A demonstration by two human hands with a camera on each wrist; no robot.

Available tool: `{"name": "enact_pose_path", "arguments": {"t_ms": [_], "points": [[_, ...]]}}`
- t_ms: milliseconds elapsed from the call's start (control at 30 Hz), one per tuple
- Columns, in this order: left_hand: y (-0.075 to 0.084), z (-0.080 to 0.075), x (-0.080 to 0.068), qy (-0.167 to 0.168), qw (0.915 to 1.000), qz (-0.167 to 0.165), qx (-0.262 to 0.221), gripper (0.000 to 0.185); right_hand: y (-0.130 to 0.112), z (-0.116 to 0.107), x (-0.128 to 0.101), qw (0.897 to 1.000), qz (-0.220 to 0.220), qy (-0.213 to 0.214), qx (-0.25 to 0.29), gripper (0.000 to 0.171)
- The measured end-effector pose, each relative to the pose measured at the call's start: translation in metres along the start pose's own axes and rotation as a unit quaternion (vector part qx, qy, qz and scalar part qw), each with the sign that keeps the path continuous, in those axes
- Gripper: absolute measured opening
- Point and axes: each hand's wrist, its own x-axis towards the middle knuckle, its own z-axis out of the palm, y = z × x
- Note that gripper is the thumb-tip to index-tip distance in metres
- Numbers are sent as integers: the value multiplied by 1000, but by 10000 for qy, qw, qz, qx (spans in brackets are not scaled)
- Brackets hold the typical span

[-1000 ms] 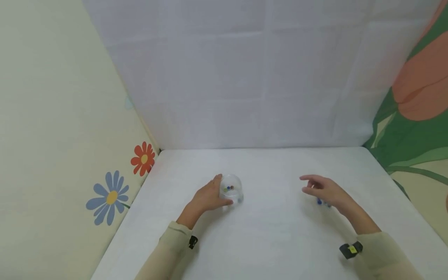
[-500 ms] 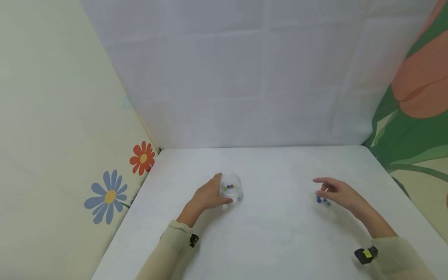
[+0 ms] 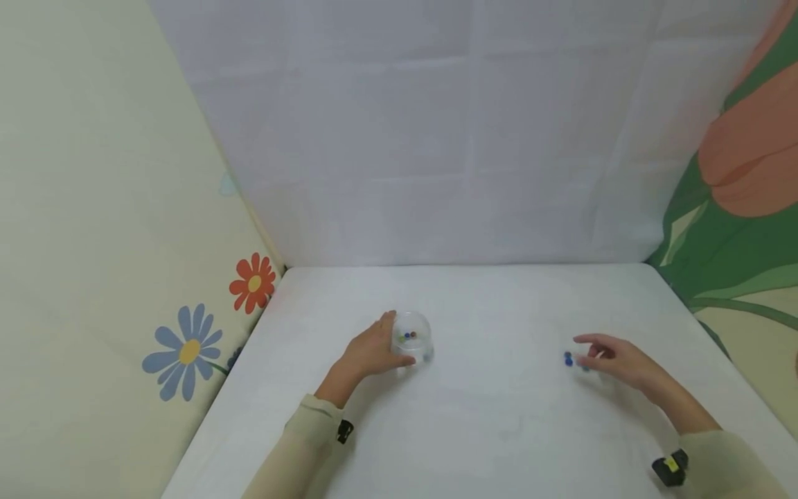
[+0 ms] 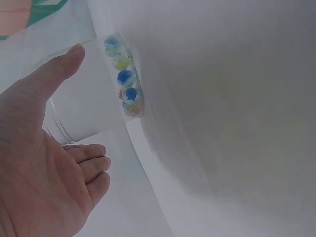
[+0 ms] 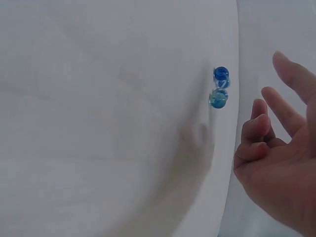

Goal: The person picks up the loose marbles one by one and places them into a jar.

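The table (image 3: pixel 486 430), covered in white, carries everything here, and most of it looks the same as a second ago; only the right side has moved. The left hand (image 3: pixel 373 350) has not shifted: it keeps its grip on the clear cup (image 3: pixel 413 337) a little left of the table's middle, thumb and fingers curved round the wall (the left wrist view shows the thumb laid along the cup's side). Inside the cup lie several coloured marbles (image 4: pixel 123 79), blue, yellow and reddish, bunched at the bottom.

The right hand (image 3: pixel 617 360) is what has changed. It has drawn back toward the table's right edge and sunk lower, so that its fingertips now sit just beside the loose blue marbles (image 3: pixel 572 360) on the cloth. Its fingers are loosely spread and slightly bent, holding nothing; whether a fingertip touches a marble cannot be told. In the right wrist view the marbles (image 5: pixel 219 89) lie close together, just apart from the fingers (image 5: pixel 256 129). My reading is that the hand is closing in on them while the cup is held steady.
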Motion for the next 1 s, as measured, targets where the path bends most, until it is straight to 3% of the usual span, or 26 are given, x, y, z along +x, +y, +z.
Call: {"name": "enact_pose_path", "arguments": {"t_ms": [467, 633, 1000], "points": [[-3, 1, -6, -23, 9999, 140, 7, 112, 14, 9, -16, 9986, 444, 31, -273, 64], [-6, 1, -9, -31, 9999, 149, 15, 111, 15, 19, -21, 9984, 378, 220, -356, 57], [-10, -8, -16, -166, 9997, 179, 40, 113, 5, 35, -26, 9921, 916, 639, -564, 42]]}}
